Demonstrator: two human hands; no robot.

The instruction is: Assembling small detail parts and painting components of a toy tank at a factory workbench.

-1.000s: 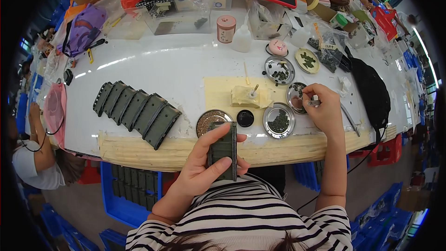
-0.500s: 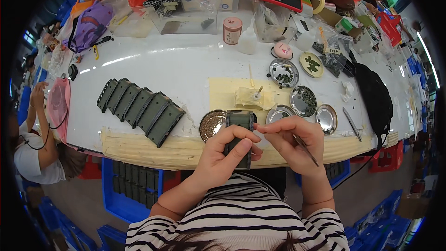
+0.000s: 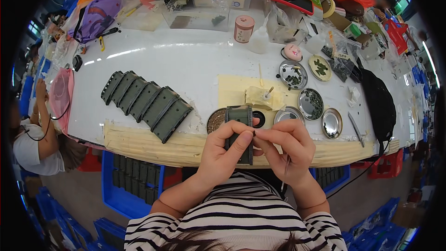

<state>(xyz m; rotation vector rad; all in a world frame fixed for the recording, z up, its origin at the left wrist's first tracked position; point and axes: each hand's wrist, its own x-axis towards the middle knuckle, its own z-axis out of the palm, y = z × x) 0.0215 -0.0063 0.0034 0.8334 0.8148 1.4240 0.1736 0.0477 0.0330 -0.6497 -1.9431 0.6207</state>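
My left hand [image 3: 222, 152] is closed around a dark green rectangular plastic part [image 3: 239, 113] with ridged dark edges, held upright over the table's front edge. My right hand [image 3: 293, 148] meets it at the part's right side, thumb and forefinger pinched by the left fingertips. Whatever tiny piece may be in that pinch is too small to make out. A slim metal tool that looks like tweezers [image 3: 286, 171] is tucked in my right hand, pointing down. Just beyond the hands are a round dish of brown grains [image 3: 215, 122], partly covered, and a small black ring [image 3: 259, 119].
Several similar green parts [image 3: 146, 104] lie in a row at left. Round tins with small green pieces, like the tin [image 3: 310, 104], stand at right near a metal tool [image 3: 357, 129]. A masking-taped block [image 3: 260, 97] sits behind. Blue crates [image 3: 108, 183] flank me below.
My right hand has moved left and in, its fingertips now against the left hand's at the part. The metal tool has swung to point more steeply down. The view has shifted slightly.
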